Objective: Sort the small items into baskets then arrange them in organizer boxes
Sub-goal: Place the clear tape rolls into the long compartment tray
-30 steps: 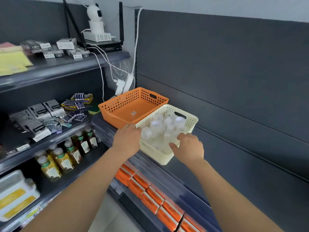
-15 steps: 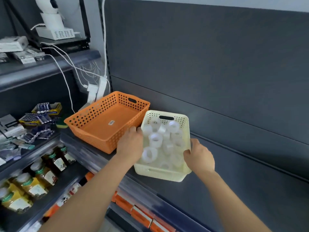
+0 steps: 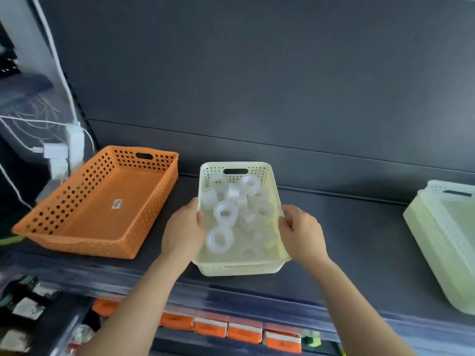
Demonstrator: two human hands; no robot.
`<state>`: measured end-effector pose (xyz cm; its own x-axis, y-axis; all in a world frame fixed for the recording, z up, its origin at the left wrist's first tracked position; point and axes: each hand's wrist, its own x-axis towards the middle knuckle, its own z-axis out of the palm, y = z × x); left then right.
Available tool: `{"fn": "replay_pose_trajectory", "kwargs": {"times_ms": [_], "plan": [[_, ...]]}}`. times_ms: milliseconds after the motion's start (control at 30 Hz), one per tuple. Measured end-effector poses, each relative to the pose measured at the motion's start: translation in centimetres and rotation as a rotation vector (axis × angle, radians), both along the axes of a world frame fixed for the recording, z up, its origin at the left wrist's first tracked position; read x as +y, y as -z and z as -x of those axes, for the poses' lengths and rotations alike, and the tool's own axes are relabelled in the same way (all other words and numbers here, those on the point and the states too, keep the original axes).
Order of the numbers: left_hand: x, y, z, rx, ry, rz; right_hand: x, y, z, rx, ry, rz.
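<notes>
A pale cream perforated basket (image 3: pixel 239 268) sits on the dark shelf, straight in front of me. Several clear tape rolls (image 3: pixel 225 213) lie loose inside it. My left hand (image 3: pixel 183 232) grips the basket's left rim, thumb over the edge. My right hand (image 3: pixel 302 233) grips the right rim the same way. An orange perforated basket (image 3: pixel 84 242), holding only a small label, stands to the left, a gap apart from the cream one.
A stack of pale baskets (image 3: pixel 442 240) stands at the shelf's far right. White chargers and cables (image 3: pixel 60 150) hang at the left by the wall. Orange boxes (image 3: pixel 244 332) line the lower shelf. A dark back panel closes the shelf behind.
The cream basket has slid right and turned square to the shelf, away from the orange basket. My view has swung right, bringing the basket stack into sight.
</notes>
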<state>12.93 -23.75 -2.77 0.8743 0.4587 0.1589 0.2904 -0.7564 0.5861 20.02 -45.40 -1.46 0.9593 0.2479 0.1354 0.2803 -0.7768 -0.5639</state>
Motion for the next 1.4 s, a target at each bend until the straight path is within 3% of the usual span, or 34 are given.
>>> {"fn": "replay_pose_trajectory", "kwargs": {"times_ms": [400,967,1400], "plan": [[-11.8,-5.6,-1.9,-0.142,0.334,0.104,-13.3,-5.1,5.3,-0.144,0.337,-0.078],[-41.9,-10.2,-1.7,-0.201,0.667,0.161,-43.0,-9.7,12.1,-0.243,0.618,-0.054],[-61.8,-9.8,-5.8,-0.182,0.877,0.178,-60.9,-7.9,11.5,-0.192,0.836,-0.068]]}}
